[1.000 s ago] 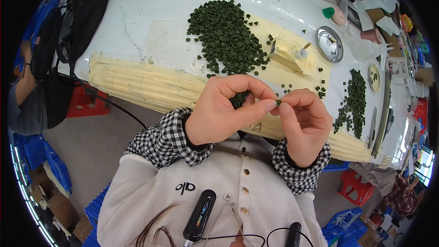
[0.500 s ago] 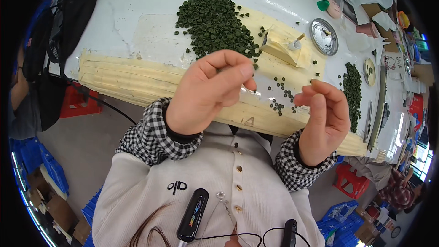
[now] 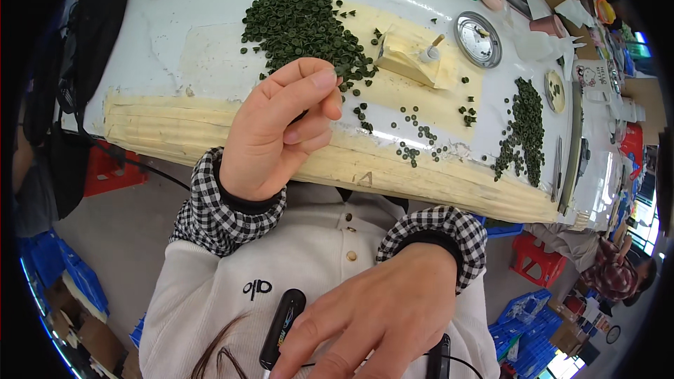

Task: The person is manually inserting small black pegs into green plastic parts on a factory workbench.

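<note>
My left hand (image 3: 281, 126) is raised over the table's front edge, thumb and forefinger pinched together and the other fingers curled. Whatever lies in that pinch, if anything, I cannot make out. Just beyond it spreads a large heap of small dark green round pieces (image 3: 302, 24). My right hand (image 3: 386, 316) is low in front of my chest, back of the hand showing, fingers stretched and apart. Its fingertips are close to a slim black device (image 3: 282, 326) hanging on my light sweater; whether they touch it is unclear. A few small dark rings (image 3: 419, 133) lie scattered on the table.
A tape-covered block (image 3: 414, 60) with a small peg stands beyond the rings. Right of it are a round metal dish (image 3: 478, 39), another green heap (image 3: 523, 126) and tweezers (image 3: 557, 168). A black bag (image 3: 98, 42) sits at the left; red stools (image 3: 538, 260) stand below the table.
My right hand has dropped from above the table edge to my chest, its fingers now stretched out. My left hand stays pinched at nearly the same spot. The view has shifted slightly.
</note>
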### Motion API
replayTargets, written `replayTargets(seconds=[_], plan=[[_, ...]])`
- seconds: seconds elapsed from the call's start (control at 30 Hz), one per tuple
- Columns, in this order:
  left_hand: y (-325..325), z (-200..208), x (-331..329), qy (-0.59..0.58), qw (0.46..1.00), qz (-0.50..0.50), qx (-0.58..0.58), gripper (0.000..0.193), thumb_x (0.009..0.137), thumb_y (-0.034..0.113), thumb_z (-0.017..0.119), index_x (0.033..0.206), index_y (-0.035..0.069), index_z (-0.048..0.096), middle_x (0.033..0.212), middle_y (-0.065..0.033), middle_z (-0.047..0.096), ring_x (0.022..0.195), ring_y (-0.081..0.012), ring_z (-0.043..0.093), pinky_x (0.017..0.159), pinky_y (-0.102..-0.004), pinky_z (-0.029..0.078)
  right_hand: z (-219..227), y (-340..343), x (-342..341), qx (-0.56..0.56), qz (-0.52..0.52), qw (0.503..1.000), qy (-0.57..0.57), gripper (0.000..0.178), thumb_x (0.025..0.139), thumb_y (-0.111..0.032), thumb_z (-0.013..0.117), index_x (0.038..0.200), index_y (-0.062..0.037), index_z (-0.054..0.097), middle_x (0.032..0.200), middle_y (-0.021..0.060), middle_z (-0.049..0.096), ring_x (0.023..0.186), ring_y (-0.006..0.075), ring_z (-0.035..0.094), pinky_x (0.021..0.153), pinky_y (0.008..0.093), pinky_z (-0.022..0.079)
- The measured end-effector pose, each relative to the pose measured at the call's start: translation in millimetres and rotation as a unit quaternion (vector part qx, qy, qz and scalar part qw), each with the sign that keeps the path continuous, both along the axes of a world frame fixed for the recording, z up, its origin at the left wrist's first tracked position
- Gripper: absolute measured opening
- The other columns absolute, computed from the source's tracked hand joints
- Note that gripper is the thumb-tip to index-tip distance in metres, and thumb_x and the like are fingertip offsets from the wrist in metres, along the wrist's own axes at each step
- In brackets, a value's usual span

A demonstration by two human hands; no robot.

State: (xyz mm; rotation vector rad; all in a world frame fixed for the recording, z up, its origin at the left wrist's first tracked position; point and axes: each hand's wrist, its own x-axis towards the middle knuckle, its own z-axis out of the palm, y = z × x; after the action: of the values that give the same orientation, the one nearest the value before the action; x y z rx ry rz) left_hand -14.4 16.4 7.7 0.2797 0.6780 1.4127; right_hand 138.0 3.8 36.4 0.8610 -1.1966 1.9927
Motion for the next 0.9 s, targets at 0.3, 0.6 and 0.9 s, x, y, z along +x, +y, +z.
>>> replayTargets(seconds=[0.3,0.6,0.9], plan=[[-2,-2,-1,-0.013,1.0,-0.013,0.006,0.007,0.091,0.013,0.052,0.091,0.007,0.055,0.074,-0.0004,0.056,0.048,-0.0009,0.029,0.044,-0.0149,0.025,5,31,9,0.166,0.024,0.985,-0.045,0.025,0.092,-0.01,0.045,0.107,0.0032,0.06,0.114,0.019,0.057,0.101,0.0347,0.053,0.083,0.0385,0.045],[0,-1,-10,-0.07,0.997,0.021,-0.019,0.015,0.094,0.021,0.046,0.093,0.008,0.053,0.072,-0.0014,0.054,0.047,-0.0027,0.027,0.044,-0.018,0.024,-4,69,68,0.264,-0.58,0.567,-0.522,0.011,0.07,-0.002,0.069,0.078,-0.0006,0.062,0.077,0.0069,0.06,0.07,0.0231,0.054,0.063,0.0308,0.042],[1,1,-7,-0.169,0.982,0.058,-0.054,0.02,0.095,0.012,0.039,0.107,0.001,0.05,0.088,-0.0068,0.055,0.059,-0.0061,0.039,0.049,-0.019,0.034,-24,80,62,0.355,-0.614,0.449,-0.544,0.011,0.07,-0.001,0.067,0.075,-0.0015,0.058,0.071,0.0068,0.052,0.07,0.0235,0.046,0.062,0.0321,0.038]])
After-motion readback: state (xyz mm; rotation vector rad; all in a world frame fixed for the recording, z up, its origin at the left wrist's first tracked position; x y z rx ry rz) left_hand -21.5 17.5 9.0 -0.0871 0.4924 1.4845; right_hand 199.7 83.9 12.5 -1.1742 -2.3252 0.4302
